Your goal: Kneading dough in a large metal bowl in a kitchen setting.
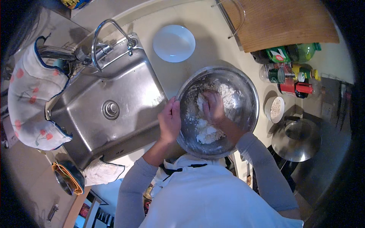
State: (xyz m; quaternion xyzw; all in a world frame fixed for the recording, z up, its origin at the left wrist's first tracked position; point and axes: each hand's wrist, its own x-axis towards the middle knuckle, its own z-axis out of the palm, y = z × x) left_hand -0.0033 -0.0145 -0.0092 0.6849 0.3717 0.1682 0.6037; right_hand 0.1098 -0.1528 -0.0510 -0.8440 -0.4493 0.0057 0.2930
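Note:
A large stainless steel mixing bowl point(245, 114) stands on the counter in front of me, right of the sink. My left hand point(170, 118) grips the left side of its rim, thumb uppermost. Inside the bowl, my right hand point(212, 107) has its fingers curled into a crumbly, pale floury dough point(209, 134). Part of the dough is hidden under that hand, so how much the fingers hold does not show. More floury crumbs cling to the upper inner wall of the bowl.
The steel sink point(128, 114) with its curved faucet point(95, 42) lies left. A white plate point(174, 43) is beyond the bowl. At right are bottles point(305, 52), a small bowl of grainy food point(275, 109) and a lidded steel pot point(305, 142). A cherry-patterned cloth point(25, 94) hangs far left.

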